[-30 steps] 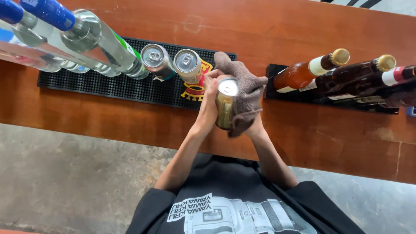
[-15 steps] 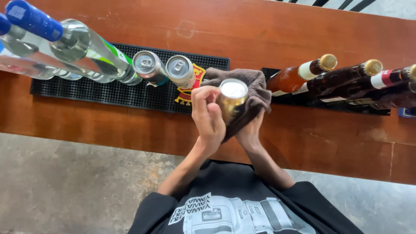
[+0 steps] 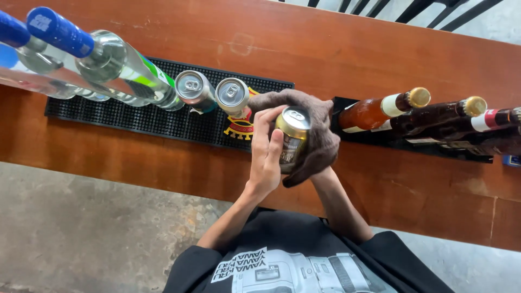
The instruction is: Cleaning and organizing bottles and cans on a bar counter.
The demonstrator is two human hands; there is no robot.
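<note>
The left hand (image 3: 266, 157) wraps its fingers around a gold drink can (image 3: 292, 135), held upright just above the near edge of the wooden table (image 3: 353, 49). The right hand (image 3: 320, 154) is hidden under a brown cloth (image 3: 315, 122) that it presses against the can's far side. Two silver cans (image 3: 214, 92) stand on a black bar mat (image 3: 135, 119) just beside, with clear bottles (image 3: 108, 70) farther left. Brown bottles (image 3: 429, 111) lie to the right.

Gold can (image 3: 292, 137) with dark label held above the counter, two silver-topped cans (image 3: 210, 91) on the black mat, green-labelled clear bottle (image 3: 130, 70), white-labelled amber bottle (image 3: 382, 108), red-and-white-labelled dark bottle (image 3: 488, 120) at right
</note>
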